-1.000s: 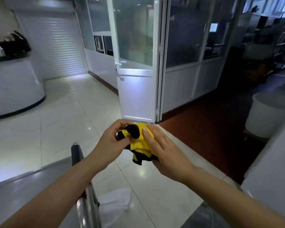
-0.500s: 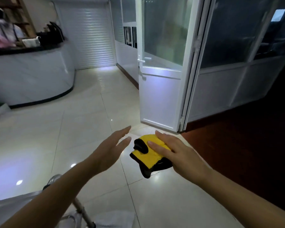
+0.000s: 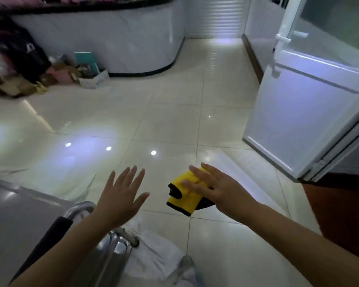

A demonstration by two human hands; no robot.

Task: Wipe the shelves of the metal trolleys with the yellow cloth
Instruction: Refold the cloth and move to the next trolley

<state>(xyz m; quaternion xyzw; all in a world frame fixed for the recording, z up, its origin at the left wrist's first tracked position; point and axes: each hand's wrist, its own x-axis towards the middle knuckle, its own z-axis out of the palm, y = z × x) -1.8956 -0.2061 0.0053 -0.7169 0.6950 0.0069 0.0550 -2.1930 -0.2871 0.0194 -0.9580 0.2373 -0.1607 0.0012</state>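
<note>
Glossy tiled floor (image 3: 174, 112) — white door (image 3: 298, 112).

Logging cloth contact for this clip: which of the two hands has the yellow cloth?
The right hand has the yellow cloth beneath its fingers. The left hand is spread open, apart from the cloth and holding nothing.

Glossy, smooth tiled floor (image 3: 174, 112), mirroring ceiling lights. Soft yellow cloth (image 3: 184, 200), black-edged, matt. Polished metal trolley (image 3: 13, 214) shelf and tube frame; matt black foam-like handle grip (image 3: 50, 235). White crumpled fabric (image 3: 153, 255) on floor. Frosted glass door (image 3: 311, 96), smooth white frame.
</note>
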